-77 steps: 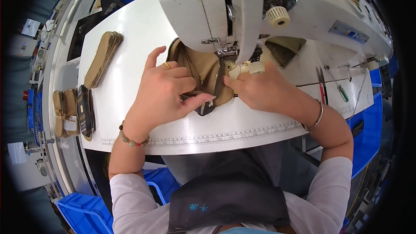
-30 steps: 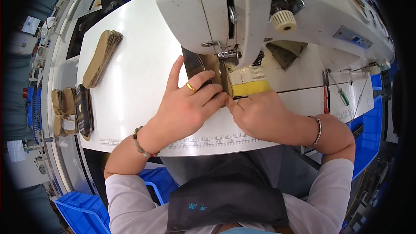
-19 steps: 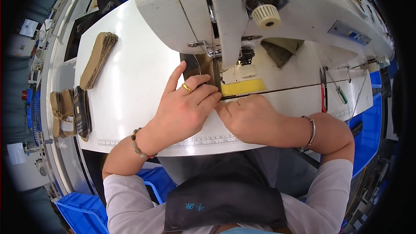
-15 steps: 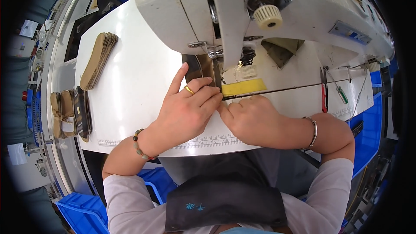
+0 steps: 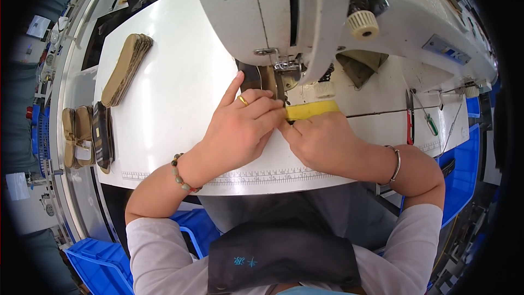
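A dark brown fabric piece with a zipper (image 5: 267, 79) lies on the white table under the needle end of a sewing machine (image 5: 240, 16). My left hand (image 5: 234, 134) rests on its near part, index finger stretched along the left edge and the other fingers lying across the cloth. Close beside it, my right hand (image 5: 322, 139) is closed, thumb and finger pinched at the near end of the fabric; the exact grip is partly hidden. A yellow strip (image 5: 312, 109) lies flat just beyond the right knuckles.
Stacked tan, rounded-end pieces (image 5: 125, 71) lie at the left. Farther left are tied tan bundles (image 5: 83, 136) and plaid pieces (image 5: 102, 136). Red-handled scissors (image 5: 410, 117) and a green-handled tool (image 5: 432, 124) lie right. An olive cloth (image 5: 360, 65) sits beneath the machine arm. Blue bins (image 5: 461, 169) flank the table.
Both hands have shifted slightly away from me along with the fabric, toward the needle. The right knuckles now reach the yellow strip's near edge. The whole view has shifted a little.
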Demonstrator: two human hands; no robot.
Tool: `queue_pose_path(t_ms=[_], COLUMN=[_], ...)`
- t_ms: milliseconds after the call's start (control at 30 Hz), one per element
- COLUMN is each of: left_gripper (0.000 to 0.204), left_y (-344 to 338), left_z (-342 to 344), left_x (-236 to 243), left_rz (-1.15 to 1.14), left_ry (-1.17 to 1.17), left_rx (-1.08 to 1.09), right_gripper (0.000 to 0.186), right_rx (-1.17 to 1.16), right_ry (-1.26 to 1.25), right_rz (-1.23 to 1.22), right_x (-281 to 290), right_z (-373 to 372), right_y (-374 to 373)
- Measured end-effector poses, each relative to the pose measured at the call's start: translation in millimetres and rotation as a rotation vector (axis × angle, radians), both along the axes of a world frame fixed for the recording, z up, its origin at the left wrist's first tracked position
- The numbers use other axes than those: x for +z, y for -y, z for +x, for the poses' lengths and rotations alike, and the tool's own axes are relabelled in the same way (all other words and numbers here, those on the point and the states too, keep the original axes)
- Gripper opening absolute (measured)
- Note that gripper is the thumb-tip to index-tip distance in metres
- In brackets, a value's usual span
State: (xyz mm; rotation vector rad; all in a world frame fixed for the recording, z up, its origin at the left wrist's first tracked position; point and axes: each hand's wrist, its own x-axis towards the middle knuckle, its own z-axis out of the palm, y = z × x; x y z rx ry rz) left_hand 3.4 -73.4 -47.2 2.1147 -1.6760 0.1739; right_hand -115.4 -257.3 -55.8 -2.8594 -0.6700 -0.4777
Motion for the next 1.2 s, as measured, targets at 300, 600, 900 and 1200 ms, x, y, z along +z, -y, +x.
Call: queue_pose_path(t_ms=[300,600,900,1200], left_gripper=[0.020,0.031,0.034,0.037], left_y=[16,16,12,13], left_z=[26,18,23,26], left_x=[-3,-3,-6,0], left_rz=[-0.061,-0.172,-0.095,-0.020], left_ry=[-0.069,0.118,0.295,0.305], left_rx=[0.022,0.115,0.030,-0.013], right_gripper=[0.011,0.028,0.032,0.018], right_rx=[-0.096,-0.158,-0.117,-0.108], right_ry=[0.038,0.001,0.040,0.036], right_rz=[0.061,0.008,0.027,0.069], right_x=[-8,-3,-8,-7], right_z=[25,25,25,25], right_y=[10,10,11,11])
